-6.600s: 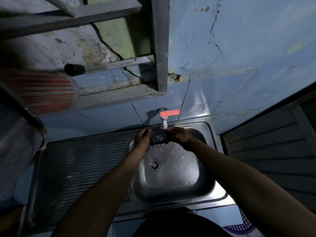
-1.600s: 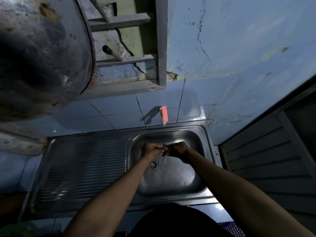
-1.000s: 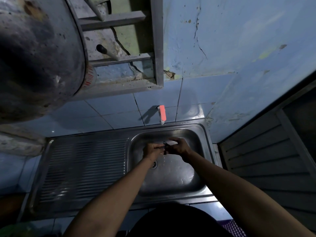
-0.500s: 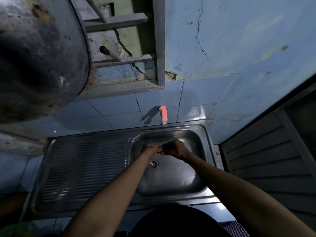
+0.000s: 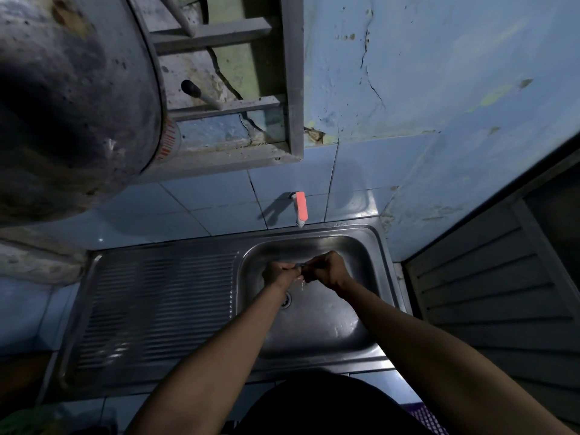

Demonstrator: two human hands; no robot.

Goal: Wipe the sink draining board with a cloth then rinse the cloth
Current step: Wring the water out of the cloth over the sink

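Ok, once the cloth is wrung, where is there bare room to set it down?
The draining board, between the tiled wall and the basin, lies bare. The basin floor nearer the person is free too. It is crowded around the drain, where both hands grip the cloth, below the tap.

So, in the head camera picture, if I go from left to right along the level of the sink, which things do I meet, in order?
Ribbed draining board → left hand → wrung cloth, barely visible between the fists → right hand → right rim of the sink → slatted panel.
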